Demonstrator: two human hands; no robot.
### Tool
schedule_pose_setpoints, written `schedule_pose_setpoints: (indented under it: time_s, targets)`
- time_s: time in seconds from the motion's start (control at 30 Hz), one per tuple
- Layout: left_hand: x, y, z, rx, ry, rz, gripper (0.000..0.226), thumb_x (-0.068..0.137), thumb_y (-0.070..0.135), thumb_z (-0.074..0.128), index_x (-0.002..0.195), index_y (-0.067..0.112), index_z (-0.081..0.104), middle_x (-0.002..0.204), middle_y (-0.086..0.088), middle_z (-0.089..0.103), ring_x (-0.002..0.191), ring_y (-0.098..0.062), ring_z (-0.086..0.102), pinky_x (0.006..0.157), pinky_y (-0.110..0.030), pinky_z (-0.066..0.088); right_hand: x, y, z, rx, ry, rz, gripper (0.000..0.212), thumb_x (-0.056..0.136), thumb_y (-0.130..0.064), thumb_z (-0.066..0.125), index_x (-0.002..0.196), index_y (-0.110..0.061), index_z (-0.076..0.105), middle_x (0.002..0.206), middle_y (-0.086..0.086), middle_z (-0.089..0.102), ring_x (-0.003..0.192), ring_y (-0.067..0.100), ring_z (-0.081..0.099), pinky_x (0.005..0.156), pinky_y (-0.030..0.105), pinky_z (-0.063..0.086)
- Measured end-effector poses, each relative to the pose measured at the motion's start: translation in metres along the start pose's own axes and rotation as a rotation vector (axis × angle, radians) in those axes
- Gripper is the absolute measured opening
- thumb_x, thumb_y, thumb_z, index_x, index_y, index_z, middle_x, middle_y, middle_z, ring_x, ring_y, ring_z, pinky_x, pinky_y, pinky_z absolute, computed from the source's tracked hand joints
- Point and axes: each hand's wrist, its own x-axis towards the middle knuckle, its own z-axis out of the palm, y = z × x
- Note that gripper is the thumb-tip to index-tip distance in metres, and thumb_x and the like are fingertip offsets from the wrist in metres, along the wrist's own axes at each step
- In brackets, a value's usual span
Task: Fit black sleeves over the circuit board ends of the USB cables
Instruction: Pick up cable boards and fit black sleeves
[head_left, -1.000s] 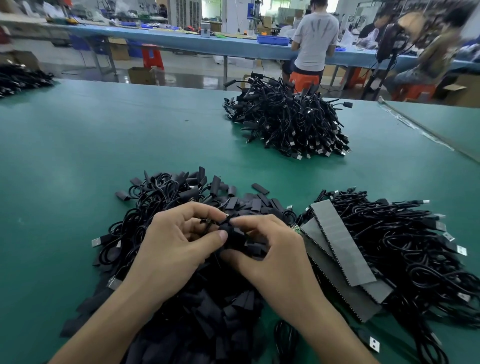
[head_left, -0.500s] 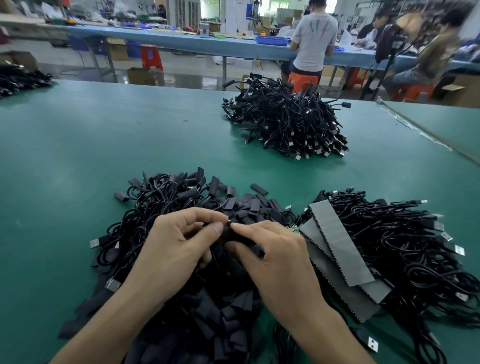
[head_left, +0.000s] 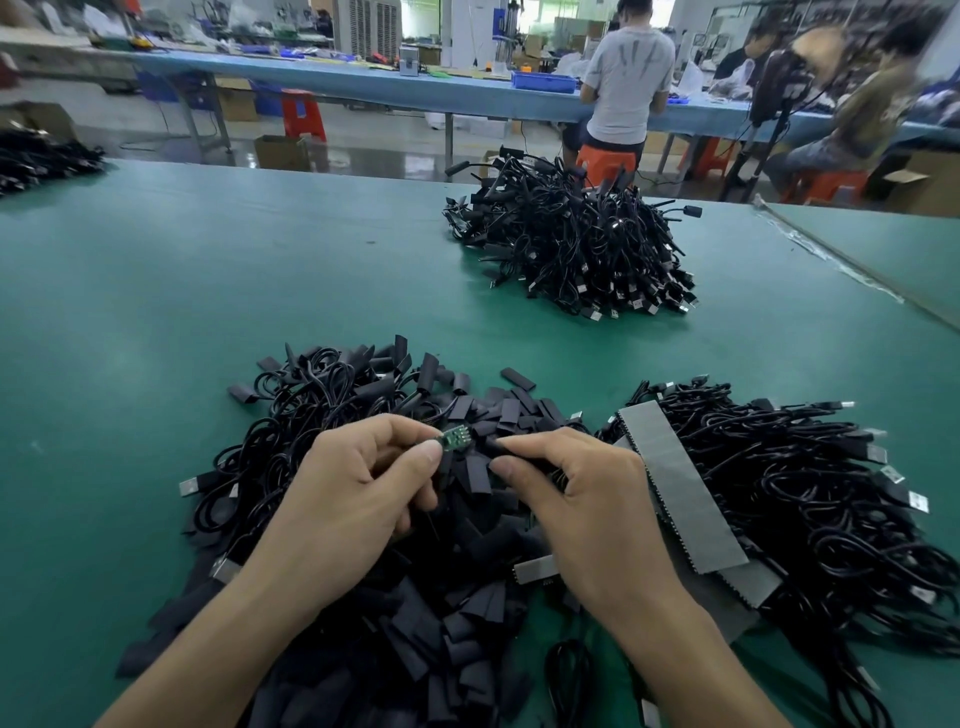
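Circuit board (head_left: 457, 435), small, green, on black USB cable end, pinched by left hand (head_left: 358, 488) over heap of flat black sleeves (head_left: 447, 623). Right hand (head_left: 587, 499) just beside, pinching one black sleeve (head_left: 514, 455). Blue plastic bin (head_left: 543, 81) on far bench, contents unclear.

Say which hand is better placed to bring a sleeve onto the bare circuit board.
Right. The left hand pinches the green circuit board, so it is occupied; the right hand has its fingertips at the loose black sleeves just beside the board.

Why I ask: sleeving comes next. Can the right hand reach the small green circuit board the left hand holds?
Likely yes: the small green circuit board juts clear of the left hand, facing the right hand.
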Motion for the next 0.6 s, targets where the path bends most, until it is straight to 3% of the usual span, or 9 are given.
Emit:
schedule_pose_setpoints:
  time_s: [0.13, 0.3, 0.6]
  targets:
    - [-0.001, 0.004, 0.000, 0.008, -0.034, -0.017, 0.017, 0.092, 0.023, 0.065, 0.081, 0.033, 0.074, 0.050, 0.003, 0.058, 0.042, -0.006, 0.041, 0.041, -0.015, 0.034, 0.001, 0.000, -0.002, 0.013, -0.036, -0.026, 0.019, 0.089, -0.024, 0.073, 0.107, -0.023, 0.077, 0.096, -0.016, 0.072, 0.091, -0.003, 0.065, 0.083, 0.024, 0.054]
    - [-0.001, 0.003, 0.000, 0.022, -0.028, -0.009, 0.021, 0.091, 0.020, 0.065, 0.078, 0.031, 0.075, 0.044, 0.010, 0.048, 0.039, -0.002, 0.034, 0.039, -0.012, 0.028, 0.003, 0.001, -0.007, 0.031, -0.080, -0.058, 0.020, 0.087, -0.020, 0.075, 0.106, -0.021, 0.077, 0.095, -0.015, 0.072, 0.091, -0.005, 0.064, 0.080, 0.008, 0.047]
    - [0.001, -0.002, -0.001, 0.053, -0.024, 0.001, 0.023, 0.093, 0.019, 0.065, 0.076, 0.030, 0.076, 0.044, 0.011, 0.045, 0.039, -0.003, 0.033, 0.040, -0.011, 0.028, 0.006, 0.004, -0.013, 0.026, -0.208, -0.092, 0.029, 0.085, -0.016, 0.076, 0.113, -0.020, 0.075, 0.101, -0.013, 0.070, 0.098, -0.005, 0.061, 0.085, 0.006, 0.044]
